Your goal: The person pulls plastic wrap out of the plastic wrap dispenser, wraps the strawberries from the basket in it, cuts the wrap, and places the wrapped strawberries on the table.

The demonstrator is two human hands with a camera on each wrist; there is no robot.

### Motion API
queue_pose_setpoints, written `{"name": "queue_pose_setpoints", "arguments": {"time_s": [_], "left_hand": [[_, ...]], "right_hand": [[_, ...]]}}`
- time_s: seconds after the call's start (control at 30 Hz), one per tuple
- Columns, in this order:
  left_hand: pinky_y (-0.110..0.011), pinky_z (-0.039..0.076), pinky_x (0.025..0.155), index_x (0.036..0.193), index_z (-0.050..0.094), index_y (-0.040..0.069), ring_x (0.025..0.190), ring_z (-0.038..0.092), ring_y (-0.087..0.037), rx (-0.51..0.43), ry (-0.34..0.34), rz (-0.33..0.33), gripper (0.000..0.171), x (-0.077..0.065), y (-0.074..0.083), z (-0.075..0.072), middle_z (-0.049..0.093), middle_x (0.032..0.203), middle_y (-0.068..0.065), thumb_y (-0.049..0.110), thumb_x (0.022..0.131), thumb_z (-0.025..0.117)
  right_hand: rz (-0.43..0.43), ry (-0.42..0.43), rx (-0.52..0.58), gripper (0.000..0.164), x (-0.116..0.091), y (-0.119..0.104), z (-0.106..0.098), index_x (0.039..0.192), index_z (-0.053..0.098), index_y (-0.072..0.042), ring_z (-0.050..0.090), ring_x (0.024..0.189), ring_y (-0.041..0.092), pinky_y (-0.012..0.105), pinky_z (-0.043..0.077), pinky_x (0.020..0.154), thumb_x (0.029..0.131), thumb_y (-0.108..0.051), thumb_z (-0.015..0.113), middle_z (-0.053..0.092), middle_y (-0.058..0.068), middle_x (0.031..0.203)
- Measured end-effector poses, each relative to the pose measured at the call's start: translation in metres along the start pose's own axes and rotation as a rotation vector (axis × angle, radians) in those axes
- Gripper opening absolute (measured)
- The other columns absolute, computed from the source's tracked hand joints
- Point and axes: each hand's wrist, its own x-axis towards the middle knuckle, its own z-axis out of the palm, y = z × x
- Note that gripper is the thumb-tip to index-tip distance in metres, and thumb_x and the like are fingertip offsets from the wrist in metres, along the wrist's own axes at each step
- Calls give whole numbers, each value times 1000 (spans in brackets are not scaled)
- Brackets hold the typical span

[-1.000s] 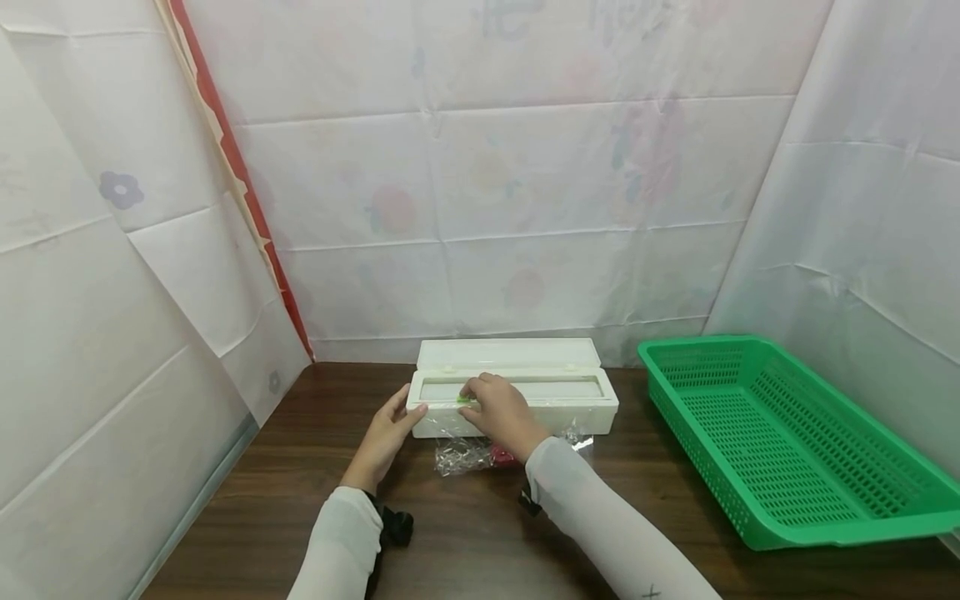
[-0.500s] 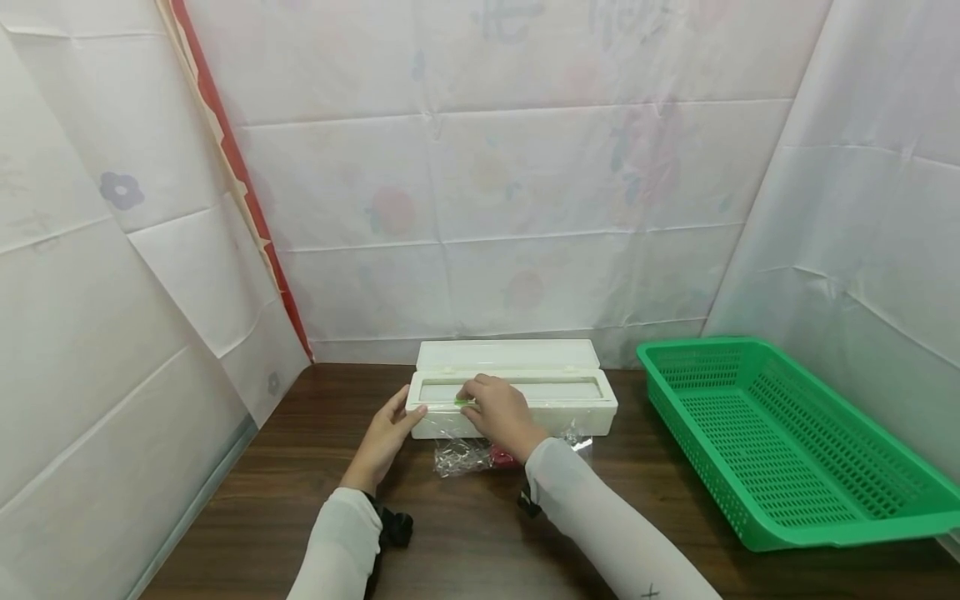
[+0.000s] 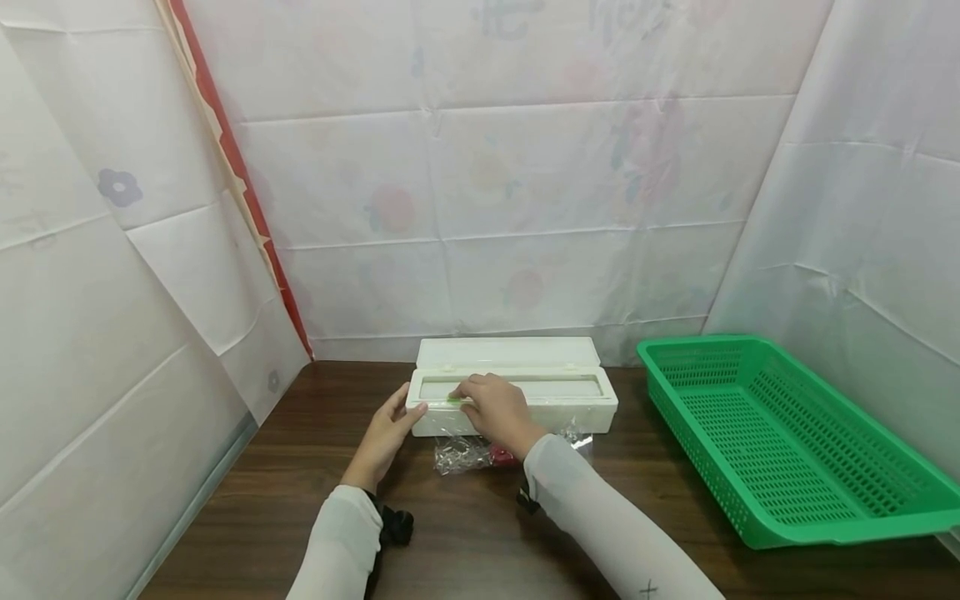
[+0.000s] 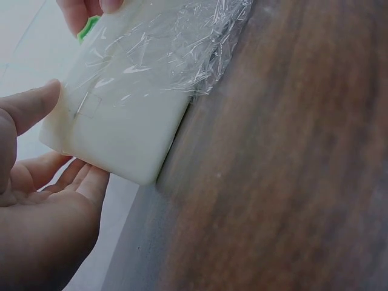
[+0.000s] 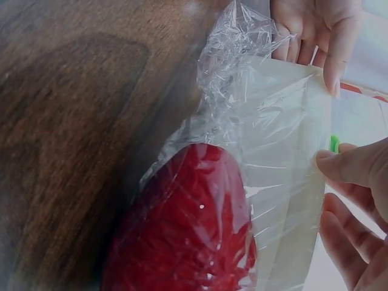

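A long white cling film dispenser (image 3: pixel 435 427) lies on the table with its lid (image 3: pixel 506 352) raised at the back. My left hand (image 3: pixel 384 435) holds its left end; in the left wrist view the thumb lies on the upper edge and the fingers (image 4: pixel 91 188) at the end face. My right hand (image 3: pixel 501 412) pinches a small green slide cutter (image 3: pixel 454 399) on the dispenser's front top edge. Clear film (image 3: pixel 459 457) hangs crumpled down the front. Under the film, in the right wrist view, lies a dark red rounded thing (image 5: pixel 194 224), whose kind I cannot tell.
A green perforated plastic basket (image 3: pixel 780 533) stands on the right of the brown wooden table (image 3: pixel 465 542). White patterned sheeting (image 3: pixel 517 183) walls off the back and both sides. The dispenser's lid stands close to the back sheet.
My right hand and the green slide cutter have shifted slightly left along the dispenser's edge. The left hand keeps its hold on the end, and the film hangs as before.
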Motion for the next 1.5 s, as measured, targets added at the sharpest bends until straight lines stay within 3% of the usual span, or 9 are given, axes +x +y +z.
{"name": "queue_pose_setpoints", "arguments": {"time_s": [0.8,1.07,1.3,1.5], "left_hand": [[-50,29,115,159,21,2,144,32,-38,-3,-3,-4,82,-3,1,0,28,159,-23,34,98,66],[-49,31,114,158,22,2,143,34,-37,-2,-1,5,80,-1,2,0,31,158,-23,32,99,66],[-50,30,115,159,22,3,143,34,-38,-3,0,4,81,-1,1,-1,31,157,-23,33,99,67],[-50,30,115,159,21,3,143,33,-37,-10,-5,6,81,-1,1,-1,30,158,-23,32,99,67]], "right_hand": [[-62,-65,-63,39,3,-5,0,120,74,-30,64,95,14,28,54,62,91,-5,68,70,-11,120],[-14,-132,34,30,8,-7,-10,122,72,-20,65,98,17,31,56,69,92,-15,69,70,-2,117],[5,-71,103,25,14,-14,-12,115,73,-9,64,95,20,30,56,79,93,-21,74,69,5,103],[47,-69,163,24,16,-16,-3,111,73,-7,63,89,15,26,54,77,93,-24,75,67,3,97]]}}
